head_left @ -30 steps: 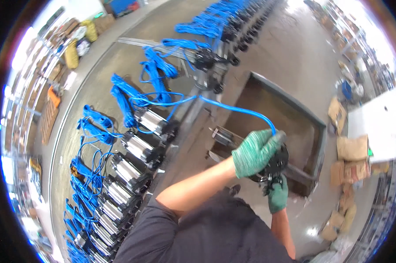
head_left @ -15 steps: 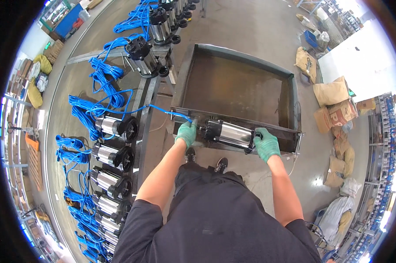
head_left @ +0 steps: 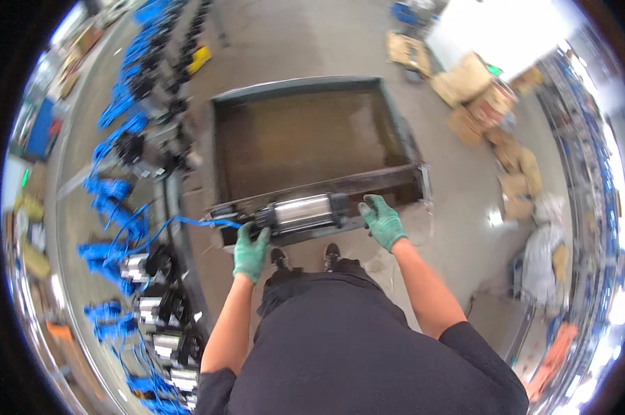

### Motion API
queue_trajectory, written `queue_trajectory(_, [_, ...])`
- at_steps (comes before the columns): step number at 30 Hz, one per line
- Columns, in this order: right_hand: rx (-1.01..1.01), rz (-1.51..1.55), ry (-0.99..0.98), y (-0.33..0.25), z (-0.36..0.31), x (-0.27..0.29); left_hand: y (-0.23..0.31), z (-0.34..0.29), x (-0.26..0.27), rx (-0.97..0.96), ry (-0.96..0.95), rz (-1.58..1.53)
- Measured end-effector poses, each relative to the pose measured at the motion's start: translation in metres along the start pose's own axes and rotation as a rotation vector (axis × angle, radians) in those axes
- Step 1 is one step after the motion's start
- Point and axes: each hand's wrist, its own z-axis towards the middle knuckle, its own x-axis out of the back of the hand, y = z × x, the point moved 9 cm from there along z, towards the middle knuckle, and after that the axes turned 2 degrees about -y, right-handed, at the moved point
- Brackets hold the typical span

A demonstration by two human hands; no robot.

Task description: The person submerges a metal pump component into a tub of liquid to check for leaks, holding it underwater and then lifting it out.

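Observation:
A pump [head_left: 303, 213] with a silver cylinder and black ends lies on its side along the near ledge of a shallow metal tank [head_left: 222, 142]. Its blue cable [head_left: 188, 221] runs left from the black end toward the bench. Beside that cable end is my left hand [head_left: 249, 254] in a green glove, thumb and fingers apart; whether a fingertip touches the pump is unclear. My right hand [head_left: 383, 221], also gloved in green, hovers just off the pump's right end with its fingers apart and nothing in them.
Along my left runs a bench [head_left: 77, 207] with several similar pumps [head_left: 150, 266] and coiled blue cables [head_left: 115, 200]. Brownish water appears to lie in the tank. Sacks [head_left: 464, 83] and cartons sit on the floor to the right, near shelving [head_left: 582, 166].
My right hand has let go of the pump's right end and moved clear of it. My left hand has loosened at the cable end. The whole view has swung and blurred slightly.

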Motion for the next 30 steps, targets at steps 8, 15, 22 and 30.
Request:
queue_trajectory(8, [-0.391, -0.293, 0.552, 0.197, -0.004, 0.132, 0.013, 0.001, -0.022, 0.026, 0.047, 0.208])
queue_trajectory(15, [-0.292, 0.734, 0.645, 0.245, 0.053, 0.12, 0.02, 0.011, -0.035, -0.008, 0.0, 0.287])
queue_trajectory(22, [-0.166, 0.657, 0.283, 0.106, 0.023, 0.088, 0.022, 0.007, -0.014, 0.029, 0.031, 0.288])
queue_trajectory(30, [0.036, 0.261, -0.195, 0.041, 0.019, 0.008, 0.031, 0.007, -0.018, -0.02, 0.032, 0.297])
